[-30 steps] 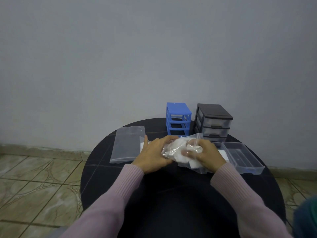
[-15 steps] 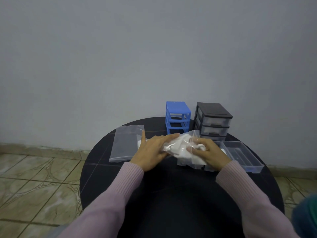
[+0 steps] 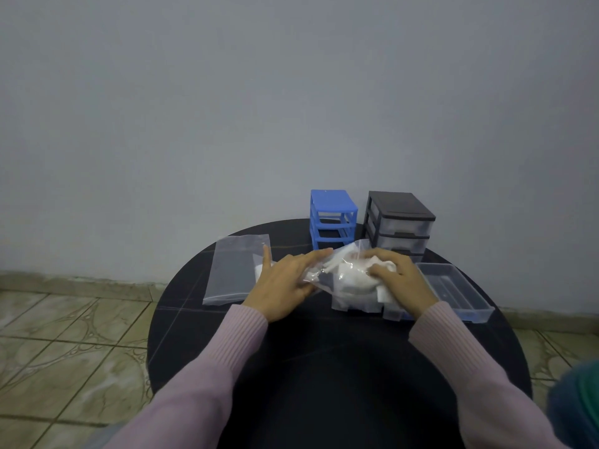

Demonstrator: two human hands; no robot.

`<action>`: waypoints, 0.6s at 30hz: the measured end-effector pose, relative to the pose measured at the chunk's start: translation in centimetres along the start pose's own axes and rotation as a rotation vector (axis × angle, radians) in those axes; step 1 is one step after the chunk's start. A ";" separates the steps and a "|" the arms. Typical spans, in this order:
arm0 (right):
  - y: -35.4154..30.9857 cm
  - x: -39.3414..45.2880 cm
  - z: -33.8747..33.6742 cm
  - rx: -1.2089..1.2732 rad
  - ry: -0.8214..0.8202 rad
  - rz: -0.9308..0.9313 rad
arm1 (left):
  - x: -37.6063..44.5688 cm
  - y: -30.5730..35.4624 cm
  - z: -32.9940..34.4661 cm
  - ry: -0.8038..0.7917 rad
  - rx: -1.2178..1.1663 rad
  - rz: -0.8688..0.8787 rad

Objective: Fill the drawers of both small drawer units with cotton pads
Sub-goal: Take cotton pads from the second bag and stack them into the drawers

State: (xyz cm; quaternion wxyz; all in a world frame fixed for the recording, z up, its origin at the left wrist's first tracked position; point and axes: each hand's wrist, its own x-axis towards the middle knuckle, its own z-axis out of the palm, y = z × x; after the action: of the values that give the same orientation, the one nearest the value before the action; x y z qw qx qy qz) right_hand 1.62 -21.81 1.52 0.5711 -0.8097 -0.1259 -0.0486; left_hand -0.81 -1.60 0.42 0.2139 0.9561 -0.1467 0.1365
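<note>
1. Both hands hold the bag of cotton pads (image 3: 343, 273) above the worktop (image 3: 324, 367): left hand (image 3: 285, 283) pinches its left end, index finger straight; right hand (image 3: 398, 280) grips the pads inside.
2. Clear drawers (image 3: 460, 293) lie just under and right of the right hand, which is nearer.
3. An empty bag (image 3: 233, 270) lies left.
4. Behind stand the blue unit (image 3: 332, 218) and black unit (image 3: 400, 222).

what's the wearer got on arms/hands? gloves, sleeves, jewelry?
Both arms wear long, pale pink ribbed knit sleeves, left sleeve and right sleeve, with ribbed cuffs ending at the wrists. The left hand and right hand are bare: no gloves. No rings, watch or markings are visible.
</note>
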 end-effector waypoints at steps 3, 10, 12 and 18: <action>-0.1 0.0 -0.5 0.144 0.062 0.008 | 0.1 -0.3 -0.1 0.006 0.002 -0.023; -0.1 0.0 -2.5 0.401 0.245 0.004 | -0.1 -0.5 -0.3 -0.017 0.059 -0.071; -0.3 0.1 -2.8 0.447 0.268 -0.013 | -0.1 -0.5 -0.1 -0.034 0.056 -0.060; -0.4 0.1 -2.3 0.516 0.201 -0.042 | -0.2 0.2 -0.3 -0.141 0.145 -0.035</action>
State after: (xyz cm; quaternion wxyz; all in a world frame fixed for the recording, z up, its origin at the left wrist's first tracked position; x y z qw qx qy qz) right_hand 1.72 -23.79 2.68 0.7670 -0.6257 -0.0936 -0.1068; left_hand -1.15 -1.57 0.65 0.1356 0.9787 -0.1345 0.0754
